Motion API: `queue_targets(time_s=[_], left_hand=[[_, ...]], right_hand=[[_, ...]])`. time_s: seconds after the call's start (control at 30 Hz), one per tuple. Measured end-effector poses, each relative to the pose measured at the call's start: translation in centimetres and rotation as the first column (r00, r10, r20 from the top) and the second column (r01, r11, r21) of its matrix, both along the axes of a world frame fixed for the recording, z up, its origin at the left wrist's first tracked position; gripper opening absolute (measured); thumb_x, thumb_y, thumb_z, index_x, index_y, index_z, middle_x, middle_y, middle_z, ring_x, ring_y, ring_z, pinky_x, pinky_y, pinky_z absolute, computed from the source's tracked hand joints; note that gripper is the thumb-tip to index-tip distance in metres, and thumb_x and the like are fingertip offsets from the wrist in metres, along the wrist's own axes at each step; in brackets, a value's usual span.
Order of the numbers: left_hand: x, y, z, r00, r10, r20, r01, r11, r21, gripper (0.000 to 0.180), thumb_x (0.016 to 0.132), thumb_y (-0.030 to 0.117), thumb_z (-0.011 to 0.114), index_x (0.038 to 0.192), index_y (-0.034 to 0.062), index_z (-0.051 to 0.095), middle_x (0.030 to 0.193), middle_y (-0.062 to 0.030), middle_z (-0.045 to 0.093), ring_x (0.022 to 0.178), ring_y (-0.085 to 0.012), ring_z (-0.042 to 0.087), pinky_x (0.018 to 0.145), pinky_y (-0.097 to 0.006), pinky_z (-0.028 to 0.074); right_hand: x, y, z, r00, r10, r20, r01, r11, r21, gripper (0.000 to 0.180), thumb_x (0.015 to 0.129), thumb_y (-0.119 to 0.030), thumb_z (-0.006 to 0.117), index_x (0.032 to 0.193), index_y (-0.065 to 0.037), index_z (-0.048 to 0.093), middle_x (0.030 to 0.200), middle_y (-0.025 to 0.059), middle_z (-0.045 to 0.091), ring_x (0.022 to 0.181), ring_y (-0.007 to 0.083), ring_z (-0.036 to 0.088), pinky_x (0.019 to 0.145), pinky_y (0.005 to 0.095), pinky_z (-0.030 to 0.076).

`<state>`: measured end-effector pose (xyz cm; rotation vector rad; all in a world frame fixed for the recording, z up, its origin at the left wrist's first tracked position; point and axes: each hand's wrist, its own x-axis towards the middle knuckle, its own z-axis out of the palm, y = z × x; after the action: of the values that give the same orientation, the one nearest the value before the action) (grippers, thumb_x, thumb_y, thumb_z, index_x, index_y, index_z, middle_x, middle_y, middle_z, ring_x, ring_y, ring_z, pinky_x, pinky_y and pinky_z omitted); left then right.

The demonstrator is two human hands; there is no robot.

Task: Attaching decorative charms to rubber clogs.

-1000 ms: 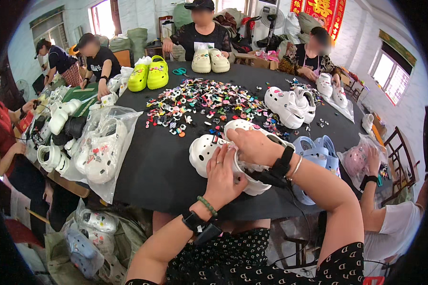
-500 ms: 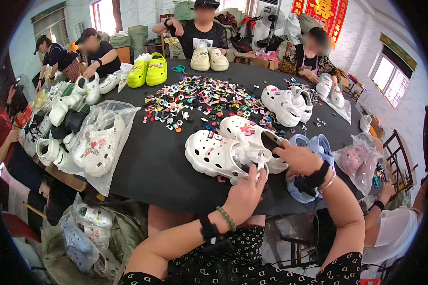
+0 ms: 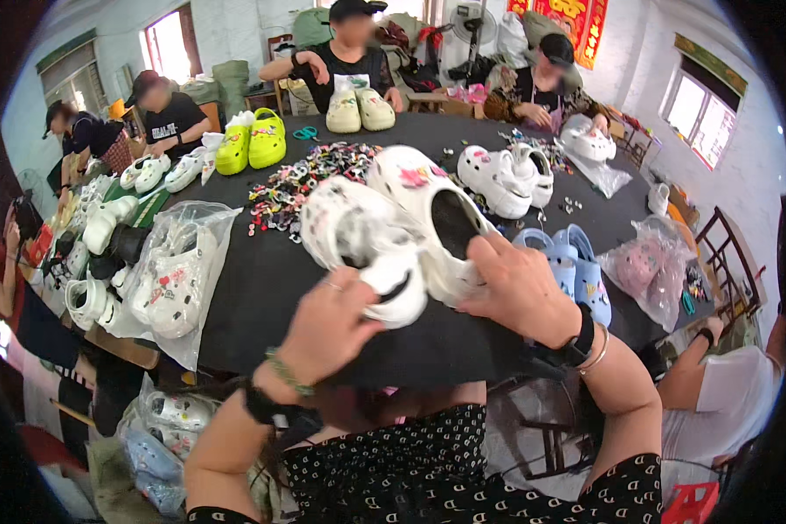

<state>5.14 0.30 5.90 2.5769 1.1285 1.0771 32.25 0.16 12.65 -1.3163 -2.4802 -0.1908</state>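
Observation:
A pair of white clogs is raised off the black table [image 3: 262,327] in front of me, toes pointing away. My left hand [image 3: 327,327] grips the left white clog [image 3: 323,214] at its heel, by the strap. Clear plastic stuffing seems to fill that clog's opening, though it is blurred. My right hand [image 3: 524,288] has its fingers closed on the heel of the right white clog [image 3: 399,170], which carries a pink charm on its toe. Beyond the pair lies a pile of small colourful charms [image 3: 275,188], partly hidden by the clogs.
Blue clogs [image 3: 592,278] stand beside my right hand, with a bagged pink clog [image 3: 646,272] further right. More white clogs [image 3: 493,175] sit behind them. Bagged white clogs [image 3: 170,284] lie left. Yellow-green clogs [image 3: 266,144] and cream clogs [image 3: 343,113] stand at the back, near several co-workers.
Both hands have lifted the white clogs off the table and brought them closer. My left hand has moved left, and the two clogs are now angled apart at the toes.

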Motion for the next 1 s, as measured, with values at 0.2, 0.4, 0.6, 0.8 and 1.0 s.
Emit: queue_targets(time_s=[0.2,0.4,0.6,0.8,1.0], left_hand=[[-9.8,-2.9,4.9,0.999,0.020,-0.028,-0.025,0.983,-0.180,0.039,0.064,0.003,0.081,0.091,0.0051,0.053,0.108,-0.0128,0.052,0.080,-0.0264,0.056,0.065,-0.031,0.048],[-17.3,-6.1,2.3,0.964,0.011,-0.265,-0.089,0.955,-0.284,0.040,0.061,0.001,0.079,0.091,0.0051,0.053,0.111,-0.0154,0.052,0.091,-0.0358,0.056,0.081,-0.041,0.047],[-19.4,-5.8,-1.8,0.894,-0.130,-0.429,-0.068,0.907,-0.416,0.032,0.067,0.003,0.072,0.095,0.0020,0.057,0.113,-0.0181,0.056,0.097,-0.0392,0.057,0.081,-0.042,0.049],[-17.5,-7.0,0.8,0.836,0.116,-0.536,-0.316,0.901,-0.299,0.014,0.075,0.009,0.067,0.081,-0.0002,0.058,0.095,-0.0198,0.061,0.097,-0.0383,0.058,0.079,-0.044,0.047],[-14.5,-5.3,1.2,0.756,0.420,-0.502,-0.472,0.881,0.026,0.023,0.082,0.014,0.068,0.095,-0.0014,0.058,0.098,-0.0224,0.061,0.101,-0.0419,0.057,0.086,-0.045,0.045]], right_hand=[[-8.7,-3.9,0.7,0.990,0.057,-0.126,-0.070,0.993,-0.098,0.051,0.072,-0.030,0.079,0.102,-0.005,0.045,0.090,0.0132,0.053,0.071,0.0316,0.064,0.058,0.0409,0.052],[-16.4,-6.6,-5.2,0.974,0.123,-0.193,-0.132,0.991,-0.037,0.025,0.080,-0.014,0.063,0.093,-0.002,0.046,0.081,0.0118,0.048,0.049,0.0226,0.059,0.038,0.0321,0.048],[-19.7,-6.6,-11.1,0.824,0.349,-0.447,-0.488,0.837,-0.247,0.038,0.077,-0.001,0.061,0.109,0.003,0.040,0.093,0.0210,0.050,0.055,0.0336,0.062,0.045,0.0404,0.050],[-20.3,-5.4,-9.7,0.762,0.389,-0.519,-0.538,0.826,-0.171,0.042,0.078,0.000,0.058,0.115,0.003,0.039,0.095,0.0230,0.049,0.057,0.0357,0.062,0.046,0.0415,0.049],[-21.3,-2.7,-11.4,0.743,0.354,-0.568,-0.526,0.833,-0.169,0.045,0.077,0.006,0.053,0.118,0.002,0.036,0.102,0.0243,0.045,0.070,0.0399,0.062,0.059,0.0468,0.051]])
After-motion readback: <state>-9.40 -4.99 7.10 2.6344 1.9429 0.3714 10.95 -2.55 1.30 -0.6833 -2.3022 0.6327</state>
